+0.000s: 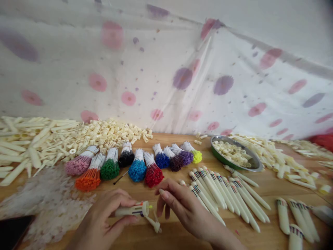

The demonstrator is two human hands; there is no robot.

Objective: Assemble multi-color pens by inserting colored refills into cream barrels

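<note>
A left hand (104, 218) wraps its fingers around a cream pen barrel (132, 210), held on its side just above the wooden counter (166, 239), with its open end and the coloured refill tips inside it turned toward the right hand (184, 208). The right hand hovers just beside that open end, fingers bent and fingertips pointing down. Whether it grips anything cannot be told. A small cream fitting (156, 226) lies on the counter directly below its fingertips and just past the barrel's mouth.

Beyond both hands, bundles of refills fan out in an arc: pink (78, 166) and orange (88, 180) ahead of the left hand, then green (109, 169), black (126, 158), light blue (137, 170) and red (153, 174) between the two hands, with dark blue (161, 159), purple (185, 157) and yellow-green (197, 156) ahead of the right hand. A single loose black refill (120, 178) lies near the green bundle.

To the outer side of the right hand, a row of assembled pens (223, 198) lies side by side, and further out sit a few more pens (293, 215). Beyond the row stands a metal bowl (256, 166) filled with small cream parts. Heaps of cream barrels (28, 146) and small ribbed cream pieces (114, 133) lie far beyond the left hand, against a flower-printed sheet (166, 69).
</note>
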